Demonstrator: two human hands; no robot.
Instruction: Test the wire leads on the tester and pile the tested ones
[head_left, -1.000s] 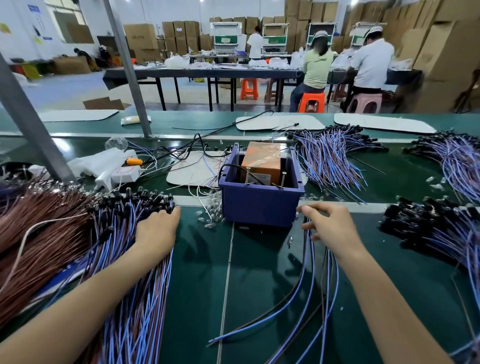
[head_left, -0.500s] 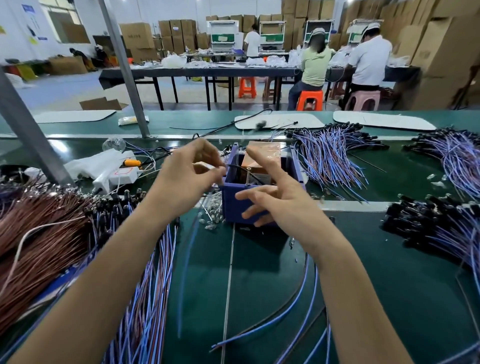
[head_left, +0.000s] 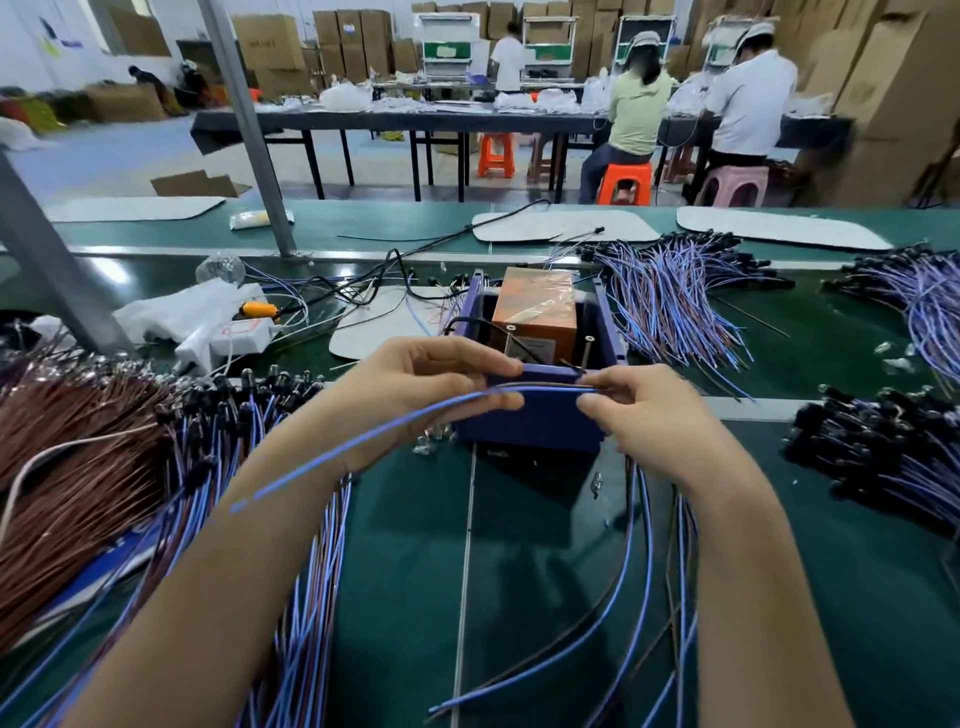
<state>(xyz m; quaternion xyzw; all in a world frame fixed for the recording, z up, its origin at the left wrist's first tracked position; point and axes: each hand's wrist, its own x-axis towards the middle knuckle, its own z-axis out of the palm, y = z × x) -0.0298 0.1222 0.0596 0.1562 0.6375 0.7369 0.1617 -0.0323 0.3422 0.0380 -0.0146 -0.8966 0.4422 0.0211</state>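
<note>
wire lead (head_left: 545, 387) pinched by left hand (head_left: 415, 387) and right hand (head_left: 657, 415) fingertips, tester (head_left: 530, 428) just beyond them; testing step, next likely needs lead ends touched to its pins (head_left: 587, 352).

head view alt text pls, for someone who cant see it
The left hand and right hand pinch one blue wire lead stretched between them in front of a blue tester box. Piles of leads cover the green bench on both sides.

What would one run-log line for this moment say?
step: lead held before tester | left hand: pinches lead | right hand: pinches lead | tester: just behind both hands
</note>
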